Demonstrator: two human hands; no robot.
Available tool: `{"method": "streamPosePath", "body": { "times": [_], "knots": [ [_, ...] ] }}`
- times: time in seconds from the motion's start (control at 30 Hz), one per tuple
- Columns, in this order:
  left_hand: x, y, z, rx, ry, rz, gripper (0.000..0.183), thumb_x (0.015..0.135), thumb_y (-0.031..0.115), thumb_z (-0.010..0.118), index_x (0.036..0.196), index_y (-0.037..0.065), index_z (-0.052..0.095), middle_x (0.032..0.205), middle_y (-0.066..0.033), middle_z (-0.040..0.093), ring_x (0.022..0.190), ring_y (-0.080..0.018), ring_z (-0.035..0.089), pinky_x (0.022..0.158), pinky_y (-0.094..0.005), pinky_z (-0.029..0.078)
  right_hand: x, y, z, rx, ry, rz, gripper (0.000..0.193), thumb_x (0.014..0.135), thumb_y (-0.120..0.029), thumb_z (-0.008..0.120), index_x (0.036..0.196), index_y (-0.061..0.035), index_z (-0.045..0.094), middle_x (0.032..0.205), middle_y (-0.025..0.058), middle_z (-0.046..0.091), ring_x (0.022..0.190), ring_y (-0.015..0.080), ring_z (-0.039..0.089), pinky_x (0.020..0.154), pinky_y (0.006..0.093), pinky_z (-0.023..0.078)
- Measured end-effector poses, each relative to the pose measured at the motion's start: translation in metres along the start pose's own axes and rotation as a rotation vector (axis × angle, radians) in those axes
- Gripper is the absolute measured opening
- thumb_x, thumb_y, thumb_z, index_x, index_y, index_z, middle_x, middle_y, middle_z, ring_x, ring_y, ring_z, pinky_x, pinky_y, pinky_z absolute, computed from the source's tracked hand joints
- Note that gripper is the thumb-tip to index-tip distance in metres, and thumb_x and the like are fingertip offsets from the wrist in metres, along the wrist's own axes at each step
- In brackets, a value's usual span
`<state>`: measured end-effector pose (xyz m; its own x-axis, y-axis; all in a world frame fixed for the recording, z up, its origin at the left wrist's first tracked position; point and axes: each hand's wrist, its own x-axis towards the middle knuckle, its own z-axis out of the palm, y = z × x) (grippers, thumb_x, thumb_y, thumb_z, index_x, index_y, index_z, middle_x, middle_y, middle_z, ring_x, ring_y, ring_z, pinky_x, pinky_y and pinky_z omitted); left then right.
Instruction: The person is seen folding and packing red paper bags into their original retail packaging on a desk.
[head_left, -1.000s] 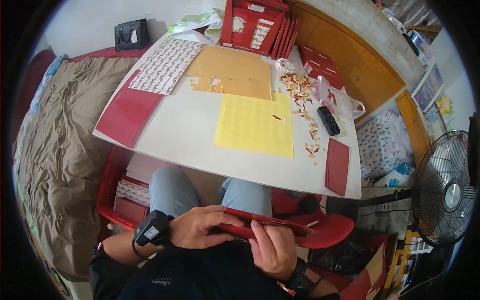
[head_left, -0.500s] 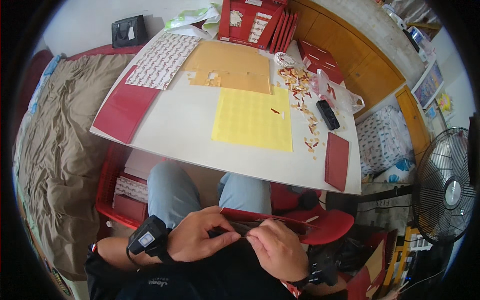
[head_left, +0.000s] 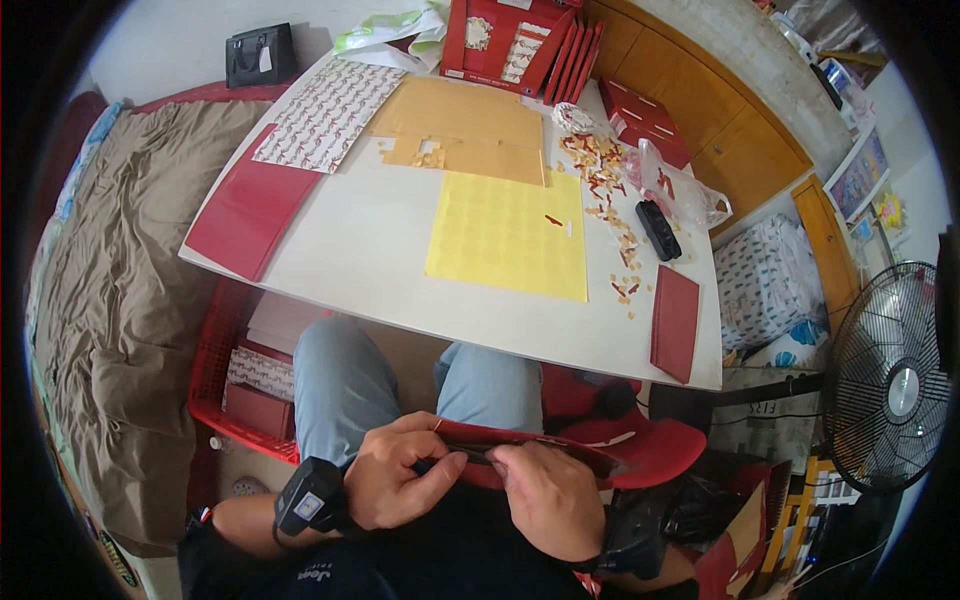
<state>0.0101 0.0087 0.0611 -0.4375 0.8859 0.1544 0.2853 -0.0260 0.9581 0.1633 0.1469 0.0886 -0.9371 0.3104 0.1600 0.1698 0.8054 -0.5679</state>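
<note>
Cardboard [head_left: 475,431], red and gaping, sits between the two hands over the lap, below the near edge of the table [head_left: 340,255]. The left hand [head_left: 395,475] pinches its left end between thumb and fingers; the right hand [head_left: 550,500] has its fingers curled together near the middle, though what they grip is hidden and cannot be told. Work on this piece looks unfinished, since it gapes. Loose scraps [head_left: 600,160] lie beside a yellow sheet [head_left: 505,240]. At the back, a red box [head_left: 490,68] stands apparently made up; the flat red panel [head_left: 250,210] at left looks unworked.
</note>
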Motion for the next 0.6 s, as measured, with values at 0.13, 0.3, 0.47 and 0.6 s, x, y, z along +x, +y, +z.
{"method": "streamPosePath", "body": {
  "times": [0.13,0.3,0.47,0.6],
  "knots": [
    [-0.001,-0.001,0.000,-0.009,0.028,-0.004,0.014,0.083,0.008,0.069,0.074,-0.002,0.065,0.084,-0.0175,0.064,0.072,-0.0301,0.064,0.060,-0.0347,0.049,-0.007,0.001,0.001,-0.075,0.060,-0.095,0.020,0.082,-0.003,0.061,0.102,-0.0029,0.062,0.081,0.0091,0.058,0.072,0.0258,0.061,0.062,0.0360,0.052],
    [-0.003,0.000,0.003,-0.049,0.022,-0.047,0.013,0.083,0.008,0.071,0.076,-0.002,0.067,0.087,-0.0170,0.064,0.075,-0.0281,0.065,0.062,-0.0336,0.049,-0.013,0.004,0.000,-0.086,0.051,-0.103,0.022,0.081,-0.002,0.063,0.103,-0.0020,0.061,0.081,0.0088,0.056,0.072,0.0253,0.060,0.061,0.0359,0.051],
    [-0.006,0.001,0.004,-0.057,0.025,-0.108,0.013,0.082,0.010,0.073,0.078,-0.001,0.067,0.090,-0.0174,0.065,0.080,-0.0267,0.066,0.067,-0.0328,0.050,-0.013,0.000,-0.006,-0.003,0.014,-0.022,0.012,0.084,-0.005,0.064,0.094,-0.0022,0.059,0.077,0.0103,0.055,0.071,0.0285,0.059,0.062,0.0380,0.050],
    [-0.007,-0.001,0.003,-0.041,0.053,-0.058,0.014,0.082,0.011,0.074,0.077,0.000,0.067,0.091,-0.0183,0.067,0.084,-0.0270,0.068,0.070,-0.0324,0.051,-0.016,0.000,-0.012,-0.069,-0.019,0.019,0.015,0.086,-0.012,0.065,0.082,-0.0041,0.054,0.074,0.0107,0.054,0.067,0.0300,0.058,0.060,0.0405,0.047]
  ]
}}
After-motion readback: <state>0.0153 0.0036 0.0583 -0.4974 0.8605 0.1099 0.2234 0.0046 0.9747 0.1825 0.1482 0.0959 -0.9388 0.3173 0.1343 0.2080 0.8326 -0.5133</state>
